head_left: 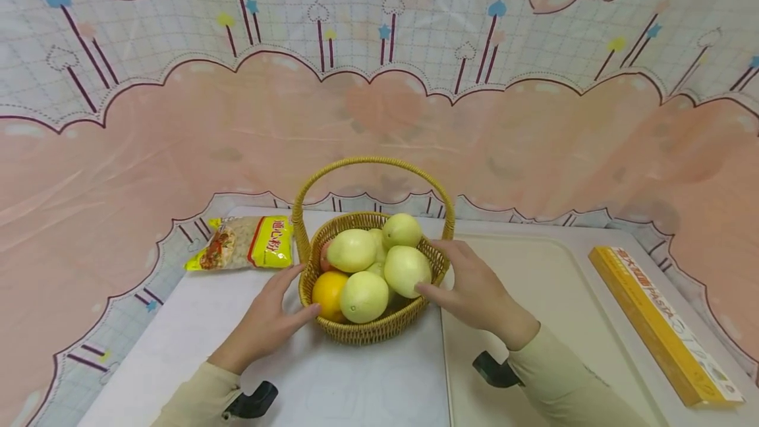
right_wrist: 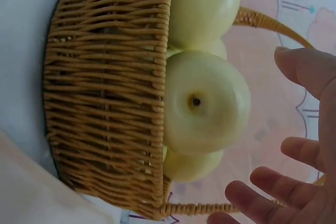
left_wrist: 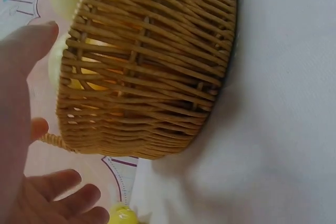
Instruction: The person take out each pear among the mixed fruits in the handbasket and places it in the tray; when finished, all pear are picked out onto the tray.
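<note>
Wicker basket (head_left: 367, 333), heaped with pale-green fruits (head_left: 364, 297) and an orange (head_left: 327, 294), stands upright on the white table (head_left: 379, 394), beside the beige tray (head_left: 551, 282). Left hand (head_left: 263, 318) and right hand (head_left: 477, 288) flank it, fingers spread, neither gripping; whether they touch it is hard to tell. The fruits rise above the rim, so a bump from the right thumb or an uneven lift could roll one out.

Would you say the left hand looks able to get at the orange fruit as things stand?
Probably yes: the left hand is beside the basket, close to the orange fruit, and no other fruit covers that side.
</note>
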Demonstrator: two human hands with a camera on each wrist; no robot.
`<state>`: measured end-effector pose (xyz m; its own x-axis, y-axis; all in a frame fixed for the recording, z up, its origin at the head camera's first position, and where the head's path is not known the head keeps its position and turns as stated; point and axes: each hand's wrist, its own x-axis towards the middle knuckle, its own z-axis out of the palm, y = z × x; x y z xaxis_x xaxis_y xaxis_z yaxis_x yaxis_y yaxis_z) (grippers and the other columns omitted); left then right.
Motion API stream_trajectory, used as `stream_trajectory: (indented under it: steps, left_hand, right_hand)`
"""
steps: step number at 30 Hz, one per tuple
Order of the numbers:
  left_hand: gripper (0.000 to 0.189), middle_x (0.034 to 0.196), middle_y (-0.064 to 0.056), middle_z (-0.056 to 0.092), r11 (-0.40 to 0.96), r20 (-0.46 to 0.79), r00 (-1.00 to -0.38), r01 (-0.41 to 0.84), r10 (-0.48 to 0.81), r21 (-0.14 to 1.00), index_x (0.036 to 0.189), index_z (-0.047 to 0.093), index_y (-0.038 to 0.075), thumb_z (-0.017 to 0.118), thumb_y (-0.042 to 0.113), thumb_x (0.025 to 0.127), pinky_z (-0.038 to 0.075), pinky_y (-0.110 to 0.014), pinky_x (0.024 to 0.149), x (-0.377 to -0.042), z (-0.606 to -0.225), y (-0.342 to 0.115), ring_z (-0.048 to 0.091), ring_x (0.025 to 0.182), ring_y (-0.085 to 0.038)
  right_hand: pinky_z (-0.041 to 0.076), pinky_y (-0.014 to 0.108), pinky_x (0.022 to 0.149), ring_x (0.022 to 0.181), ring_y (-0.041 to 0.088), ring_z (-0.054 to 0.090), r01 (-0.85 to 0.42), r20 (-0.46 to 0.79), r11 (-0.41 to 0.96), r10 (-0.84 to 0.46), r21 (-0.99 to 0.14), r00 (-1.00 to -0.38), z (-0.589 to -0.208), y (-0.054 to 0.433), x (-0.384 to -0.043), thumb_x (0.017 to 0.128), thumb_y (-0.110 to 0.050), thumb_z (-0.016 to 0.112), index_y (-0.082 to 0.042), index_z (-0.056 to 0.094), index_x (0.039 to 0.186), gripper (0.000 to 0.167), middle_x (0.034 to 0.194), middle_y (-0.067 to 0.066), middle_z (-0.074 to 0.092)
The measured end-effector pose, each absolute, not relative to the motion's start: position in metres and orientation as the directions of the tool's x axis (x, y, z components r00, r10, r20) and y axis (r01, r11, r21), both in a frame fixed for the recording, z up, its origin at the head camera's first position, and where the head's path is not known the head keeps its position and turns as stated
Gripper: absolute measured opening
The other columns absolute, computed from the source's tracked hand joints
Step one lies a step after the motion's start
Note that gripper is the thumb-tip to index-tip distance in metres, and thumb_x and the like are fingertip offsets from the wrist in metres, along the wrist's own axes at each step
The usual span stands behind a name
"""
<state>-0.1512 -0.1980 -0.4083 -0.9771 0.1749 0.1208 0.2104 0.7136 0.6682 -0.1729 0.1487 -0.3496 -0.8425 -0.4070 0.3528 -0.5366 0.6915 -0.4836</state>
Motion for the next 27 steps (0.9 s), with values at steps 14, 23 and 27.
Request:
stream_trajectory:
  steps: [14, 23, 27]
  left_hand:
    - [0.083, 0.157, -0.025, 0.032, 0.649, 0.026, -0.979, 0.154, 0.203, 0.745, 0.154, 0.033, 0.006, 0.069, 0.047, 0.092, 0.035, -0.06, 0.11, -0.157, -0.413, -0.196, 0.039, 0.137, -0.046]
    - [0.086, 0.158, -0.027, 0.026, 0.619, -0.025, -0.978, 0.11, 0.205, 0.777, 0.156, 0.027, 0.006, 0.069, 0.046, 0.093, 0.034, -0.059, 0.111, -0.159, -0.415, -0.196, 0.038, 0.137, -0.048]
    - [0.088, 0.159, -0.027, 0.026, 0.617, -0.042, -0.979, 0.092, 0.199, 0.781, 0.157, 0.026, 0.008, 0.069, 0.047, 0.092, 0.034, -0.059, 0.111, -0.159, -0.415, -0.194, 0.04, 0.135, -0.049]
  right_hand:
    - [0.044, 0.053, 0.103, 0.125, 0.036, 0.052, -0.499, 0.28, 0.663, -0.416, -0.559, -0.865, -0.357, 0.132, -0.191, 0.09, -0.034, 0.074, 0.002, 0.053, 0.139, 0.064, 0.135, 0.018, 0.057]
    - [0.051, 0.047, 0.091, 0.112, 0.03, 0.058, -0.446, 0.208, 0.656, -0.411, -0.609, -0.888, -0.36, 0.121, -0.199, 0.092, -0.04, 0.07, -0.002, 0.054, 0.14, 0.063, 0.128, 0.016, 0.06]
    - [0.053, 0.043, 0.086, 0.104, 0.025, 0.06, -0.43, 0.202, 0.648, -0.398, -0.629, -0.895, -0.361, 0.119, -0.2, 0.093, -0.039, 0.071, -0.004, 0.054, 0.14, 0.061, 0.122, 0.011, 0.063]
